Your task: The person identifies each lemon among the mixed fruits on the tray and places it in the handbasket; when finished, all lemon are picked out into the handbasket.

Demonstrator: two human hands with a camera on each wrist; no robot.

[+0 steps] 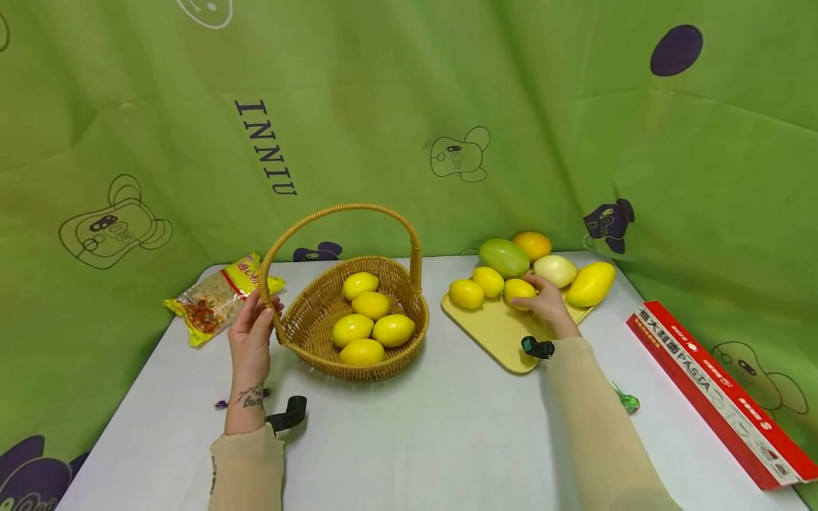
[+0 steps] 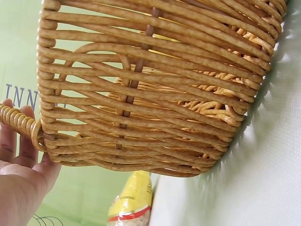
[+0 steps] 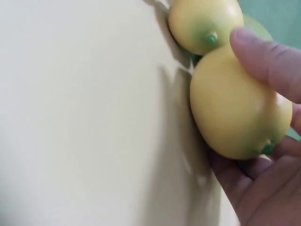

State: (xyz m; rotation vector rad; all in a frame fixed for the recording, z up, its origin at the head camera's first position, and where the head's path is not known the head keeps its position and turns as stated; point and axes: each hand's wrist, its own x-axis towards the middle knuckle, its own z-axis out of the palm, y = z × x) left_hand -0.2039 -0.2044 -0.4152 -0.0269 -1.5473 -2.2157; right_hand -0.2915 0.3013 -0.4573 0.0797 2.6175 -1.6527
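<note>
A wicker basket point(image 1: 307, 358) with a tall arched handle point(image 1: 339, 209) stands left of centre, several lemons point(image 1: 371, 305) inside it. My left hand point(image 1: 251, 344) holds the foot of the handle on the basket's left side, fingers behind it. On the right lies a pale yellow tray point(image 1: 505, 341) with fruit along its back. My right hand point(image 1: 548, 306) grips a lemon point(image 3: 235, 103) there, thumb on one side and fingers round the other. Another lemon point(image 3: 204, 21) sits against it in the right wrist view. Two lemons on the tray point(image 1: 476, 284) lie left of the gripped one.
Behind the lemons are a green mango-like fruit point(image 1: 503, 257), an orange fruit point(image 1: 533, 245), a pale fruit point(image 1: 556, 270) and a yellow mango point(image 1: 591, 284). A yellow food packet point(image 1: 214, 298) lies left of the basket, a red pasta box point(image 1: 716, 390) far right, a green wrapped sweet point(image 1: 628, 402) nearby.
</note>
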